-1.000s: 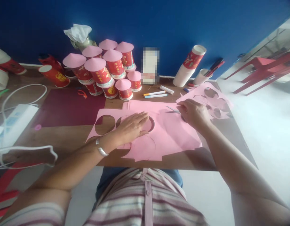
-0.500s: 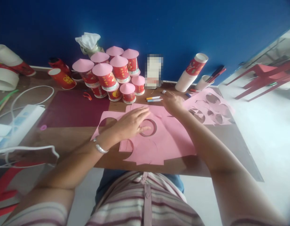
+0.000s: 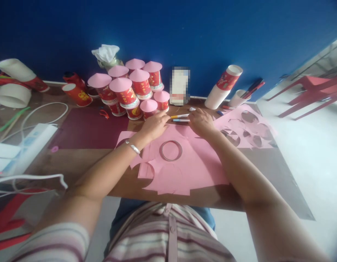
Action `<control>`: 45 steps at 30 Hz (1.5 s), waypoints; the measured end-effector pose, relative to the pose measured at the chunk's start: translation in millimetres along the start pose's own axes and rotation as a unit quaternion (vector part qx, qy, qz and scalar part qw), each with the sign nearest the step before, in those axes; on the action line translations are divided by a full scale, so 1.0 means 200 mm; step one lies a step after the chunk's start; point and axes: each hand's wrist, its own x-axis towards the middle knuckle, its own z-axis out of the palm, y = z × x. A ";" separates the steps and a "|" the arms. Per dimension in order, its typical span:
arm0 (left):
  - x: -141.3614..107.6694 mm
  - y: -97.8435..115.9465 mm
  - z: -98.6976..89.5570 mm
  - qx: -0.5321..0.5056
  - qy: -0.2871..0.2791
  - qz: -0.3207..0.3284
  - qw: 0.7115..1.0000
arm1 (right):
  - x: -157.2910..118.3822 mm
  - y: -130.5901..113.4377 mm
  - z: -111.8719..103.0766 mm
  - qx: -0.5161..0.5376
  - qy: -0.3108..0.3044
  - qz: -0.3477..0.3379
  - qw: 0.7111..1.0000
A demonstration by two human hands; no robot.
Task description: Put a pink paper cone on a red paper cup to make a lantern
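My left hand (image 3: 156,124) reaches over the top edge of the pink paper sheets. Its fingers are stretched out and slightly bent, the tips at the left end of a yellow-and-white marker (image 3: 180,116). Just below lies a light blue marker (image 3: 181,120). Curled fingers of my right hand (image 3: 201,121) meet the right ends of both markers; what they grip is hidden. Beside its fingertips is a small white piece (image 3: 192,109). A ring-shaped tape roll (image 3: 171,159) lies flat on the pink paper (image 3: 195,171), which has round cut-outs.
Several red paper cups with pink cone tops (image 3: 121,84) cluster at the back left. Stacked cups (image 3: 224,87) and a pen cup (image 3: 238,98) stand at the back right. Cut pink scraps (image 3: 246,127) lie at right. A white power strip (image 3: 34,145) with cables is at left.
My left hand has moved from over the tape roll up and forward to the markers. The right hand remains near the marker ends. The view has shifted slightly.
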 end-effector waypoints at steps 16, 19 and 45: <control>0.03 0.01 0.00 -0.015 0.016 0.013 1.000 | -0.03 -0.02 0.02 0.668 0.113 0.111 0.727; 0.02 0.00 0.02 -0.025 0.001 -0.001 1.000 | 0.00 0.05 0.06 0.700 0.182 0.163 0.671; -0.59 0.36 0.13 -0.007 -0.045 0.242 0.969 | -0.02 0.12 0.15 0.694 0.211 0.188 0.662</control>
